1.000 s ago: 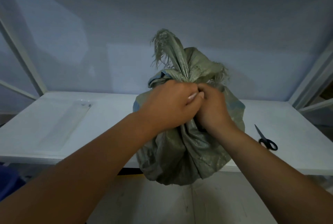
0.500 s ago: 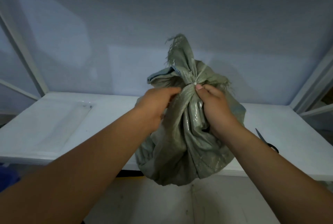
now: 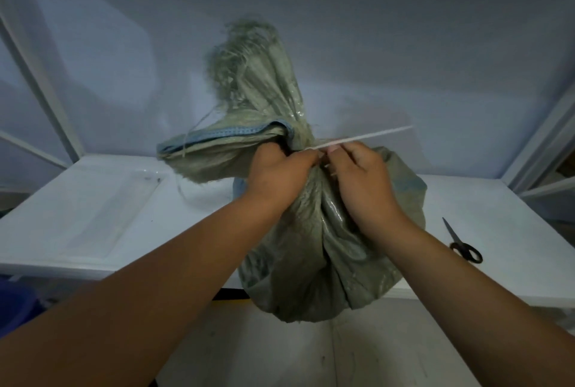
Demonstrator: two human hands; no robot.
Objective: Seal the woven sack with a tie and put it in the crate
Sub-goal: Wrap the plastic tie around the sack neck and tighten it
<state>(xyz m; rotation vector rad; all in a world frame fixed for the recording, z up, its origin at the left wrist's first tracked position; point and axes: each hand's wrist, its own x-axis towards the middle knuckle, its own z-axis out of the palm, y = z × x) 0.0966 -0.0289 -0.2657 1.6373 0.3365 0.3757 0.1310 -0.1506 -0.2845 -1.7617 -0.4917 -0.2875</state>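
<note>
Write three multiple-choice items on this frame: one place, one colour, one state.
1. Relative to the sack, the scissors lie: A on the table, to its right; B to its left; C on top of it.
2. The sack's hem is: A red; B blue; C yellow.
3. The tie is: A lying loose; B round the sack's neck, pinched by the right hand; C absent.

1 A: they lie beyond the right forearm.
2 B: blue stitched edge on the folded flap.
3 B: white strip crosses the gathered neck, tail pointing right.
</note>
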